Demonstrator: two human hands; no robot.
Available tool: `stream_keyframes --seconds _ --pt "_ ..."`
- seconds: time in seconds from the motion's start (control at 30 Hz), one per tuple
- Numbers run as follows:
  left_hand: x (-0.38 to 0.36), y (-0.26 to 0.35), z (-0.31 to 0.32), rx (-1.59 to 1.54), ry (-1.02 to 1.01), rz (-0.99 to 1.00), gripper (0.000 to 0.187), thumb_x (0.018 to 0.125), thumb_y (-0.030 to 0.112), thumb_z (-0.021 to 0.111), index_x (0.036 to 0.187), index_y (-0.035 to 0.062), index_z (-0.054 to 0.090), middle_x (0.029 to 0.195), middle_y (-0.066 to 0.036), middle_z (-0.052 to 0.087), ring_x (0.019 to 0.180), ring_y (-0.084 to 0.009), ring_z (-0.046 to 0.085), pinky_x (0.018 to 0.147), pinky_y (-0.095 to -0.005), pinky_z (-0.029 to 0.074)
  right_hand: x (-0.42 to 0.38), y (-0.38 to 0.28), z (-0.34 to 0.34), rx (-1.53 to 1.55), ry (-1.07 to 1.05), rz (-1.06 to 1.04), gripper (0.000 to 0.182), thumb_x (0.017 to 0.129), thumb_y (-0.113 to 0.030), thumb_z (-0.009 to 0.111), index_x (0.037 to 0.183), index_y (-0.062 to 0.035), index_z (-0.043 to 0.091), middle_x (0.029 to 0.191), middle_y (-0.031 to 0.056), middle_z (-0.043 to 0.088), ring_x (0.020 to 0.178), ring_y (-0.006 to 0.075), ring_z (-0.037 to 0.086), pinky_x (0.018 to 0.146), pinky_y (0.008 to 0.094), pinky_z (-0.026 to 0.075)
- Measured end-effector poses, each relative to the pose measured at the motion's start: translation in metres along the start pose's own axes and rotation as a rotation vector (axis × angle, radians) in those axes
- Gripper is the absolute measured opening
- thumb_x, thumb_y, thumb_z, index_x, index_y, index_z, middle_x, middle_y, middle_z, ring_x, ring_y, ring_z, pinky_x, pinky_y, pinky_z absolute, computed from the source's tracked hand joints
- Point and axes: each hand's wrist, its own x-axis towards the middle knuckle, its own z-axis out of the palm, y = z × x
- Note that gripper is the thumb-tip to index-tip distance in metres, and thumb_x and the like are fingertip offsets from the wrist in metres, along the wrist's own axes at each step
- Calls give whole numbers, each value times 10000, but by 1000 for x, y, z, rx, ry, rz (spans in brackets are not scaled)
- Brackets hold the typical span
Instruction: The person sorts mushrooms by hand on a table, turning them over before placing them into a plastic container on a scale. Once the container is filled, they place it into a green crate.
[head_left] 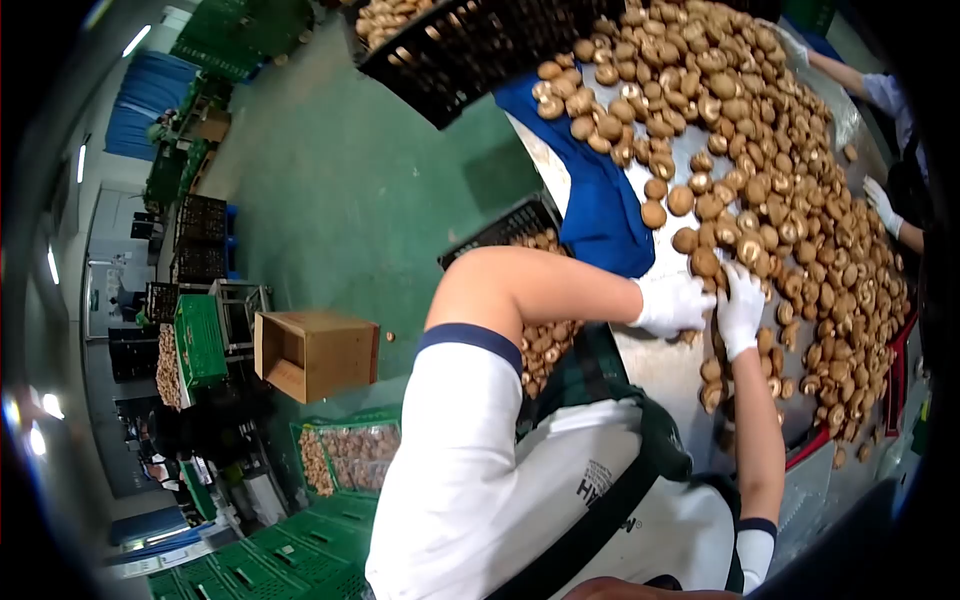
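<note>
Nearest to the camera is the white shirt (445, 450) of the person, with dark straps (600, 520) over it. The brown mushrooms (780, 190) lie in a big loose heap on the metal worktop (655, 375), in front of the person. At the near edge of this heap, the left hand (672, 305), in white glove, has its fingers bent near some mushrooms; I cannot tell if it holds one. The right hand (741, 308), also gloved, is just beside it, fingers reaching among the mushrooms; its grip I cannot tell. A blue cloth (605, 215) hangs over the worktop edge. Across the heap are two gloved hands of others (883, 208). Farther, a cardboard box (340, 355) is on the green floor (350, 190).
</note>
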Motion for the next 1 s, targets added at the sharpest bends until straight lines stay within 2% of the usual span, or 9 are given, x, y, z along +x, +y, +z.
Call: stream_keyframes --seconds 0.17,0.33,0.43,0.53,0.6,0.7,0.83,0.9,1.0 --pt "4 16 12 -19 -40 40 306 695 305 755 988 225 712 1138 -78 525 1056 -301 543 761 -444 500 -15 -5 -25 197 138 50 445 806 -97 669 1242 -55 591 1202 133 603 1091 346 542 979 418 414" --pt "11 59 18 -293 178 -92 434 670 335 732 1080 207 669 1138 -158 512 961 -337 597 747 -468 516 -32 14 -47 1702 186 674 421 984 -230 444 1358 -38 471 1348 93 510 1173 232 530 1020 415 416" --pt "14 93 13 -533 150 -188 443 727 396 711 1128 214 658 1150 -161 509 986 -349 602 793 -459 524 -35 31 -64 1928 292 859 431 1023 -293 431 1377 -48 425 1362 86 488 1234 260 503 1009 421 442" --pt "3 113 46 -705 277 -195 531 745 444 726 1196 181 629 1244 -176 512 1035 -382 598 876 -449 504 -37 61 -47 1837 80 717 384 1025 -282 445 1268 -4 548 1168 107 626 1093 188 599 925 349 498" --pt "2 133 44 -853 232 -216 553 757 439 731 1218 158 613 1273 -172 517 1073 -380 585 903 -432 495 -29 50 -52 901 184 559 302 1000 -196 490 1164 18 626 1110 84 655 986 137 592 895 275 468" --pt "-28 120 29 -907 185 -306 517 787 383 727 1227 145 597 1282 -133 532 1137 -342 567 937 -384 485 0 5 -67 624 120 473 221 939 -149 566 1071 -8 673 928 69 696 856 121 611 790 273 492" --pt "-58 110 32 -902 216 -432 478 792 315 728 1218 143 594 1258 -112 535 1123 -325 573 952 -345 470 26 -39 -49 333 -40 319 348 868 -302 598 1164 -130 659 1150 159 656 1040 323 638 902 380 495" --pt "-64 108 34 -986 233 -464 469 796 266 736 1196 69 590 1209 -134 552 1111 -314 570 976 -338 448 32 -53 -27 112 -323 319 414 873 -329 608 1248 -156 613 1199 170 633 1080 345 615 908 417 495" --pt "-68 105 41 -1081 435 -493 451 805 197 740 1160 -29 576 1183 -166 566 1147 -304 545 1027 -366 403 28 -48 -20 195 -324 448 441 886 -329 613 1292 -159 593 1205 186 629 1068 326 626 899 396 502"
